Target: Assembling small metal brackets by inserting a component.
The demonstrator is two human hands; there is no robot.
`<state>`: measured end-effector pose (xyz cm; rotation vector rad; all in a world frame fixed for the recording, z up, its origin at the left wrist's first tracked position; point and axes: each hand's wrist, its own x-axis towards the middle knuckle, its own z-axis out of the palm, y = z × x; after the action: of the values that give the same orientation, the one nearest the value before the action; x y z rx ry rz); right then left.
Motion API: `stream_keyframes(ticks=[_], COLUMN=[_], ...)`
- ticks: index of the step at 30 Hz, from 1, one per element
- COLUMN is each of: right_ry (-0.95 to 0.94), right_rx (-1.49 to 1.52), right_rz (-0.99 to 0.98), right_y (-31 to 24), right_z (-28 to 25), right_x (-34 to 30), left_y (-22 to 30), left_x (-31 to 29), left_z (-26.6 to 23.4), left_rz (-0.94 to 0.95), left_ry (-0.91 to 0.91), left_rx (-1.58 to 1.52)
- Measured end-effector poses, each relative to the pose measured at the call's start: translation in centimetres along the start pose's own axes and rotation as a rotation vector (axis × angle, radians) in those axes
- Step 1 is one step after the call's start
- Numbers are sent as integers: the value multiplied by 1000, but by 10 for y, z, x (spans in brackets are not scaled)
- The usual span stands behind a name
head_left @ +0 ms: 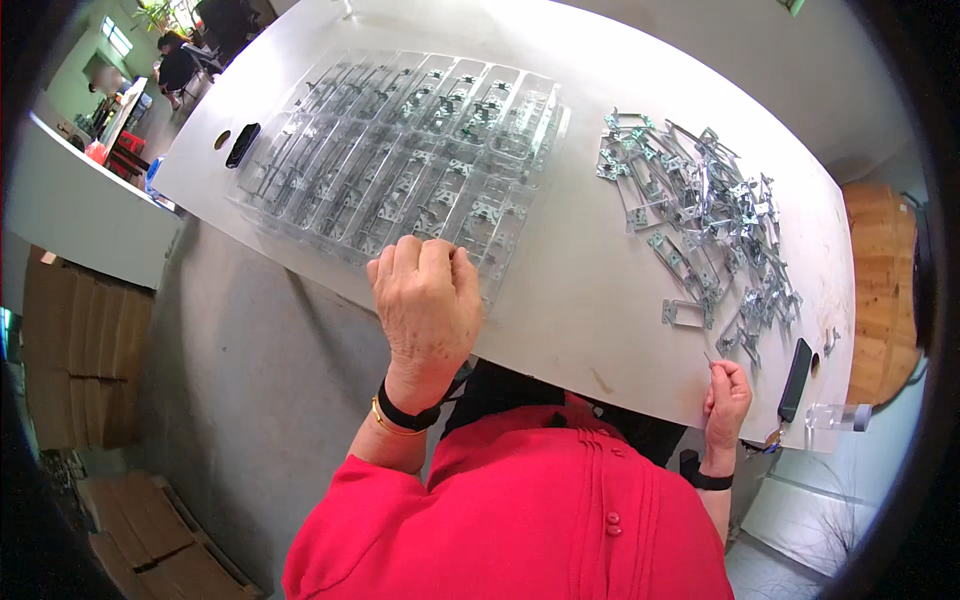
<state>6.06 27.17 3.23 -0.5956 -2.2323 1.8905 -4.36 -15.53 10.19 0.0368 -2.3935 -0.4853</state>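
My left hand [428,310] is over the near edge of a clear plastic tray [545,150], its fingers curled down. Whatever those fingers hold or touch is hidden behind the hand. Rows of long compartments in the tray hold metal brackets [440,195]. By the table's near edge on the right, my right hand [728,400] is closed in a pinch, with a thin metal piece [709,358] sticking up from its fingertips; its exact kind is too small to tell. Just beyond that hand lies a loose heap of similar metal brackets [710,200].
All this lies on a white table [590,330]. A long black object [795,380] and a clear bottle [838,417] lie at its right corner; a small black object [243,145] is left of the tray. Cardboard [85,350] stands at the left. People sit far off.
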Motion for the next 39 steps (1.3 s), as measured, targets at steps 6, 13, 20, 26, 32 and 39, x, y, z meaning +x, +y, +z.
stream_keyframes(ticks=[6,13,20,26,32,39], right_ry=[30,-32,24,-8,-53,-119], right_rx=[-55,25,-16,172,232,282], right_rz=[-21,-36,-33,-37,-63,-64], right_y=[3,-5,1,10,12,12], right_z=[-1,8,-21,-48,-51,-56], right_x=[-1,-2,-15,-16,-19,-17], left_y=[3,58,127,179,205,228], left_x=[0,-13,-31,-31,-19,-21], left_z=[-2,-4,51,93,135,166], left_rz=[31,173,352,494,507,456], left_ry=[5,-42,-430,-557,-585,-633], left_rx=[-3,-236,-545,-567,-502,-381])
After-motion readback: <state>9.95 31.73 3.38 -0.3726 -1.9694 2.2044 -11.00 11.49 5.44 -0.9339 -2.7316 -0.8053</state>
